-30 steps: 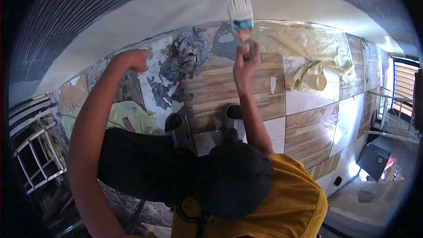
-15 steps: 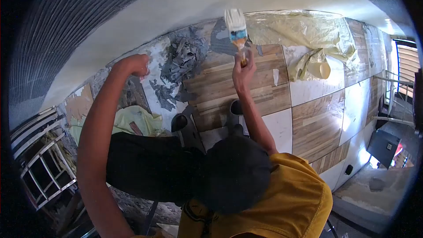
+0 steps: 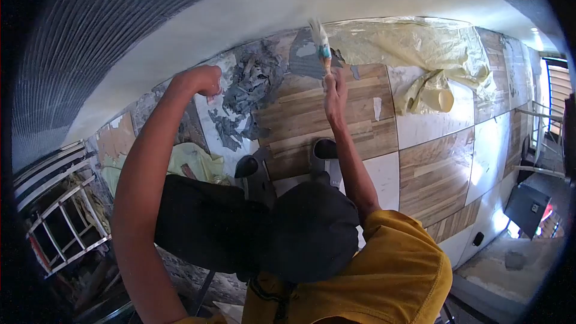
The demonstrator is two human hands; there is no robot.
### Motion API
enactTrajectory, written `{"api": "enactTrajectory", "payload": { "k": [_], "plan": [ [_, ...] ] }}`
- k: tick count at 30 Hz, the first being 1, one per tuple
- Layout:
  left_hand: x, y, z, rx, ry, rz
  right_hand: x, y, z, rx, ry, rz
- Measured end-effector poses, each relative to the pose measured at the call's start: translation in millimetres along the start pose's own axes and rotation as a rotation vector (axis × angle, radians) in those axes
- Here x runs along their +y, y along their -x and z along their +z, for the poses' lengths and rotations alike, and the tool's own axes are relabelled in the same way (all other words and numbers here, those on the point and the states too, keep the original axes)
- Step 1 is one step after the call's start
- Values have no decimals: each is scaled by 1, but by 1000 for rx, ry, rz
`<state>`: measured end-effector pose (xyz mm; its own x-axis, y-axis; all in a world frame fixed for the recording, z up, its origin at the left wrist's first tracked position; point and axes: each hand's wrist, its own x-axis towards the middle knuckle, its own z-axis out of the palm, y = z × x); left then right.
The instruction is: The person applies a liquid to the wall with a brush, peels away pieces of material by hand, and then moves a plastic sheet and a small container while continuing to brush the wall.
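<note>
My right hand [image 3: 336,96] is closed around the handle of a paintbrush [image 3: 324,51]. Its pale bristles point up toward the foot of the white wall [image 3: 282,0], and the brush shows its narrow side. Blue and orange marks the part between bristles and handle. Farther left, my left hand [image 3: 207,81] is curled into a fist close to the wall's base, its fingers mostly turned from view; I cannot tell what is in it. Just right of that hand lies a heap of crumpled grey scraps [image 3: 255,78] on the floor.
Yellowish plastic sheeting [image 3: 414,42] lies along the wall to the right. A pale green cloth [image 3: 195,165] is near my knee. My shoes [image 3: 324,156] stand on wood-patterned tiles [image 3: 360,126]. At left is a metal ladder [image 3: 66,228]; a dark box [image 3: 527,204] is at right.
The paintbrush has turned from its broad face to its narrow side, with its bristles slightly lower. My left hand has shifted right and a little up along the wall, still curled.
</note>
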<state>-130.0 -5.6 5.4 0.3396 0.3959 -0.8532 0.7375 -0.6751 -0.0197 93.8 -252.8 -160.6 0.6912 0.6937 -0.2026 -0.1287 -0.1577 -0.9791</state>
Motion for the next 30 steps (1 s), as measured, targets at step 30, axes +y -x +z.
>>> {"api": "enactTrajectory", "payload": {
  "k": [30],
  "plan": [
    [131,74,-73,236,-2,244,-42,2,-26,171,84,0]
  ]
}}
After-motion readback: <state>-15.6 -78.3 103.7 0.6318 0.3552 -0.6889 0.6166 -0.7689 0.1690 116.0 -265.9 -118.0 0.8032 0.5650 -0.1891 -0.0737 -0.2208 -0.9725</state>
